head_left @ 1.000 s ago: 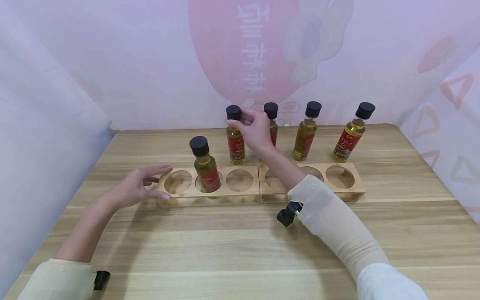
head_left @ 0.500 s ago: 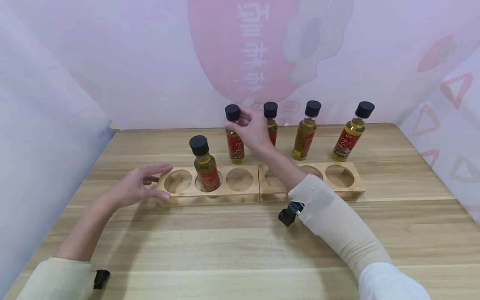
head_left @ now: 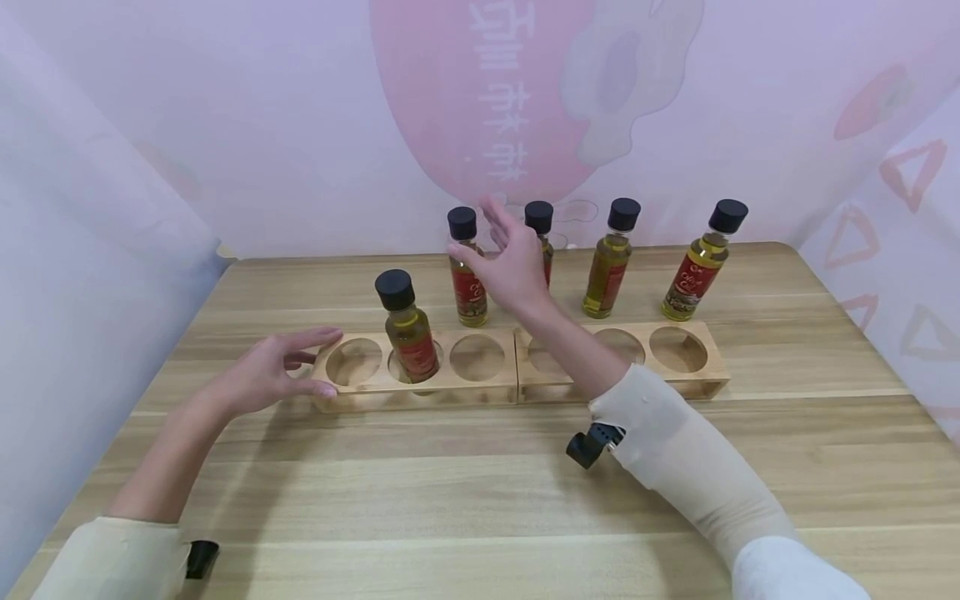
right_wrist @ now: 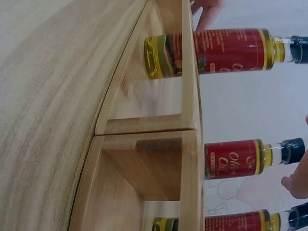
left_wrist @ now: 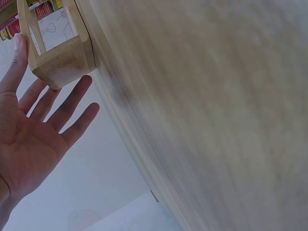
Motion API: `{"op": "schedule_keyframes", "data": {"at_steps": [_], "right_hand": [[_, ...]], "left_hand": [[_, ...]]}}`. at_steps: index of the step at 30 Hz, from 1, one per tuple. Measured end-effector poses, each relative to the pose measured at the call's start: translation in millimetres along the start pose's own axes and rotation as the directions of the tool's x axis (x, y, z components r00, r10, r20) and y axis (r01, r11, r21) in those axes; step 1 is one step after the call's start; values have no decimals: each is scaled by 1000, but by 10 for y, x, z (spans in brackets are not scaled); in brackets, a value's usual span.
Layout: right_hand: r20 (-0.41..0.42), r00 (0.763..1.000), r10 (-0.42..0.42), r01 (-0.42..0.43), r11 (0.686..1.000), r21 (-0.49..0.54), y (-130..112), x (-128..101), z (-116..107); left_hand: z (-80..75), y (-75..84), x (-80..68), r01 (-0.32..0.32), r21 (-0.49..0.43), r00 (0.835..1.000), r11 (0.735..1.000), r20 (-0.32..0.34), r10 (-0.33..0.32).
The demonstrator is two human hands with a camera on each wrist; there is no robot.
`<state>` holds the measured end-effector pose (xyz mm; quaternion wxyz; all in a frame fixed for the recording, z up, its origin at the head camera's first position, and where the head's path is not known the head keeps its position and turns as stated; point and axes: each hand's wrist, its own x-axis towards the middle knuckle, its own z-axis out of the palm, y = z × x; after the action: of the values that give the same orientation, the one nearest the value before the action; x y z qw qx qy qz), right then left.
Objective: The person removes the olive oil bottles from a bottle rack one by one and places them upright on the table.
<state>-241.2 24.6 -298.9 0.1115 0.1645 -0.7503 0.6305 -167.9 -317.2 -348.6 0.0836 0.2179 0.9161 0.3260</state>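
Observation:
My left hand (head_left: 258,375) spans the left end of a wooden bottle rack (head_left: 478,392), thumb at its front edge, index finger at the far corner. In the left wrist view, the fingers of my left hand (left_wrist: 38,130) look spread and mostly straight against the rack's end (left_wrist: 67,62). An olive oil bottle (head_left: 414,346) with a black cap stands in the middle hole of this rack. My right hand (head_left: 513,267), fingers extended, is beside an upright olive oil bottle (head_left: 469,287) behind the rack. Its thumb overlaps the bottle's neck; contact cannot be told.
A second wooden rack (head_left: 622,390) abuts the first on the right. Behind it stand several more oil bottles, including one partly hidden by my right hand (head_left: 538,218), one further right (head_left: 609,275) and a tilted-looking one (head_left: 693,279). A pale printed curtain (head_left: 300,150) hangs behind the table.
My right hand's fingers have spread away from the bottle's black cap, and its wrist has shifted slightly right. The left hand and the bottles stay in place.

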Motion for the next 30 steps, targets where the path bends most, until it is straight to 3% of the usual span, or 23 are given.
{"op": "schedule_keyframes", "data": {"at_steps": [16,30], "right_hand": [[42,995,-94,91,992,83,-174,-248,-88],[104,988,-110,86,973,213,-152,-395,-68]], "left_hand": [[6,-6,-4,-17,-10,1000,1000,-1,17],[4,-12,-5,-16,-1,1000,1000,-2,16]]}}
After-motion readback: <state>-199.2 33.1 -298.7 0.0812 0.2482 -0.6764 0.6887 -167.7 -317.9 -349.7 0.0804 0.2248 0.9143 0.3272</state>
